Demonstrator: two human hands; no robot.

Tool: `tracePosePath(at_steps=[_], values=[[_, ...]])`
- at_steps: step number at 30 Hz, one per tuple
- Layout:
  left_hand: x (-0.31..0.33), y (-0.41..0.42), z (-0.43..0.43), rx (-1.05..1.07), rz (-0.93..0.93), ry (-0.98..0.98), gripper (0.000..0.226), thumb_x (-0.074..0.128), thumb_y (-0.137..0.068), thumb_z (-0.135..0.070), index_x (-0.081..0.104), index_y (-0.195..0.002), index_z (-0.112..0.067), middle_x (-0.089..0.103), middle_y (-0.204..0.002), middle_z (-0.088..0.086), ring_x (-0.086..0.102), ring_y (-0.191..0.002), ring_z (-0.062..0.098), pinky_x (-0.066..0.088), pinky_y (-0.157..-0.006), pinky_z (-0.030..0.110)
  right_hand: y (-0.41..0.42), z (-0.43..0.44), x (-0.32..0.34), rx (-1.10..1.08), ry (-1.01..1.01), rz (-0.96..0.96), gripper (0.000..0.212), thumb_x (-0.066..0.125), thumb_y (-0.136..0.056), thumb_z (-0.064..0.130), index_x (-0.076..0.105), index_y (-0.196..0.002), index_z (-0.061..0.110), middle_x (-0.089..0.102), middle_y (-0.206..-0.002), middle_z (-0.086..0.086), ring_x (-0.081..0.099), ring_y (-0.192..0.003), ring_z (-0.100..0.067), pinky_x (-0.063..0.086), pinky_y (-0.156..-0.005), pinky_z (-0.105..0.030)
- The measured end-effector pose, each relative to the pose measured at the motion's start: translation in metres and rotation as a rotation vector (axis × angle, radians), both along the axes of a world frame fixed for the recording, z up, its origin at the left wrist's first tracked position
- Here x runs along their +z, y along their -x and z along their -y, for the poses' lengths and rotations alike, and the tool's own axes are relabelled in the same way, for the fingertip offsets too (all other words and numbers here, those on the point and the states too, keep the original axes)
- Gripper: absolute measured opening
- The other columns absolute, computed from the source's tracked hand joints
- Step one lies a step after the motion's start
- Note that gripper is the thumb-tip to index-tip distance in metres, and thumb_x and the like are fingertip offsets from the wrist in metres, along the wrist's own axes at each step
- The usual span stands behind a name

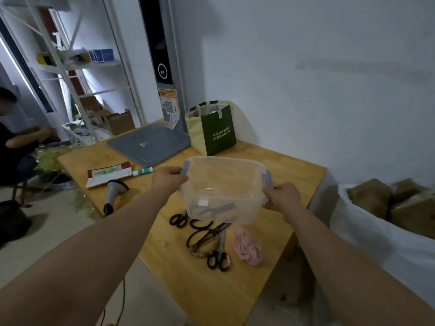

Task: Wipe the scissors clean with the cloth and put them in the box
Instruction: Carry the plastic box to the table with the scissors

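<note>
The scissors (211, 245) lie in a loose cluster on the table (200, 292), near its front edge, none of them lifted yet. The nearest pair has its black handles toward me and its blades running away, toward the wall. The big dark pair beside it slants up and to the right. A third pair lies more crosswise, handles out left, blades disappearing beneath the box (226, 159). The pink cloth (248, 249) sits crumpled just right of them, untouched.

The clear box hangs just above the cluster, open side up. The left grip (168, 178) is curled over one grey latch and the right grip (281, 196) clamps the opposite end, so both are full of box. I read that two-ended hold as keeping it level while it gets placed. I think those are blades showing through the clear wall from the table below, though I cannot rule out that something lies inside.

Further out are a glue stick (142, 171), a handheld scanner (113, 194), a grey board (150, 142) and a green bag (216, 128) by the wall.
</note>
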State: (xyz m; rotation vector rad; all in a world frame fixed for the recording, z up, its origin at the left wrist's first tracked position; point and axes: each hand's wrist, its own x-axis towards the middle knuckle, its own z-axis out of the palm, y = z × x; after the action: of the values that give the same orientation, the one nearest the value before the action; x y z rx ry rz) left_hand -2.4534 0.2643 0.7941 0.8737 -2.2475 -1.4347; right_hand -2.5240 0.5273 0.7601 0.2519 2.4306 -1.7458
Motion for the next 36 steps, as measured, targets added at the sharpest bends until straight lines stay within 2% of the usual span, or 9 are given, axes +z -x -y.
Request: tracePosePath(at_steps=[3,7,14,19,25,28,31,33,36], values=[[-0.002,0.028,0.012,-0.042,-0.011,-0.027,0.046,0.065,-0.086,-0.014,0.057,-0.131,-0.005,0.061,-0.123,0.01,0.056,-0.105,0.023,0.043,-0.091,0.032,0.017,0.011,-0.009,-0.032,-0.093,-0.084,0.026,0.065,-0.086,0.016,0.063,-0.063,0.003,0.061,-0.058,-0.011,0.067,-0.061,-0.03,0.058,-0.065,-0.05],[-0.01,0.079,0.04,-0.234,0.122,0.332,0.046,0.042,-0.095,-0.025,0.047,-0.14,-0.017,0.051,-0.14,0.01,0.051,-0.121,0.032,0.042,-0.099,0.038,0.051,0.029,-0.023,-0.127,-0.154,-0.118,0.027,0.064,-0.089,0.021,0.064,-0.07,0.001,0.062,-0.059,-0.01,0.067,-0.063,-0.031,0.057,-0.068,-0.05],[-0.047,0.18,0.1,-0.601,0.19,0.664,0.042,0.05,-0.094,-0.032,0.053,-0.135,-0.019,0.056,-0.135,0.007,0.054,-0.118,0.027,0.044,-0.095,0.035,0.129,0.088,-0.055,-0.37,-0.154,-0.001,0.022,0.062,-0.091,0.017,0.061,-0.077,0.0,0.061,-0.068,-0.011,0.064,-0.063,-0.031,0.057,-0.073,-0.051],[-0.057,0.228,0.122,-0.753,0.156,0.687,0.042,0.053,-0.092,-0.026,0.054,-0.134,-0.023,0.057,-0.133,0.003,0.054,-0.117,0.024,0.044,-0.093,0.032,0.163,0.111,-0.069,-0.498,-0.168,0.085,0.019,0.061,-0.092,0.015,0.062,-0.081,0.0,0.059,-0.069,-0.012,0.06,-0.056,-0.025,0.057,-0.073,-0.051],[-0.072,0.256,0.124,-0.9,0.138,0.72,0.043,0.051,-0.095,-0.024,0.051,-0.137,-0.017,0.055,-0.136,0.009,0.052,-0.119,0.027,0.043,-0.095,0.036,0.187,0.121,-0.083,-0.554,-0.254,0.074,0.015,0.058,-0.094,0.016,0.061,-0.088,0.002,0.065,-0.094,-0.021,0.059,-0.066,-0.029,0.055,-0.078,-0.052],[-0.079,0.259,0.119,-0.895,0.129,0.696,0.044,0.05,-0.095,-0.024,0.049,-0.139,-0.018,0.049,-0.142,0.008,0.048,-0.125,0.025,0.039,-0.1,0.034,0.189,0.125,-0.085,-0.505,-0.38,0.102,0.035,0.052,-0.097,0.023,0.052,-0.122,-0.001,0.058,-0.118,-0.024,0.06,-0.093,-0.038,0.051,-0.082,-0.049],[-0.085,0.261,0.114,-0.908,0.113,0.729,0.044,0.05,-0.095,-0.025,0.048,-0.139,-0.021,0.051,-0.14,0.007,0.049,-0.123,0.025,0.039,-0.1,0.035,0.182,0.136,-0.089,-0.389,-0.839,-0.022,0.05,0.047,-0.098,0.032,0.036,-0.14,0.008,0.035,-0.143,-0.022,0.031,-0.133,-0.038,0.029,-0.105,-0.045],[-0.09,0.261,0.11,-0.902,0.109,0.752,0.045,0.051,-0.094,-0.025,0.047,-0.139,-0.022,0.051,-0.139,0.007,0.049,-0.122,0.025,0.04,-0.1,0.035,0.178,0.149,-0.091,-0.247,-0.982,-0.26,0.044,0.047,-0.097,0.026,0.041,-0.139,0.015,0.034,-0.148,-0.014,0.024,-0.138,-0.03,0.015,-0.112,-0.039],[-0.101,0.257,0.104,-0.881,0.089,0.771,0.046,0.053,-0.093,-0.025,0.048,-0.139,-0.024,0.05,-0.14,0.006,0.049,-0.123,0.024,0.039,-0.101,0.034,0.174,0.173,-0.096,0.021,-1.008,-0.413,0.035,0.047,-0.094,0.017,0.055,-0.128,0.022,0.053,-0.136,0.001,0.041,-0.128,-0.019,0.017,-0.11,-0.032]])
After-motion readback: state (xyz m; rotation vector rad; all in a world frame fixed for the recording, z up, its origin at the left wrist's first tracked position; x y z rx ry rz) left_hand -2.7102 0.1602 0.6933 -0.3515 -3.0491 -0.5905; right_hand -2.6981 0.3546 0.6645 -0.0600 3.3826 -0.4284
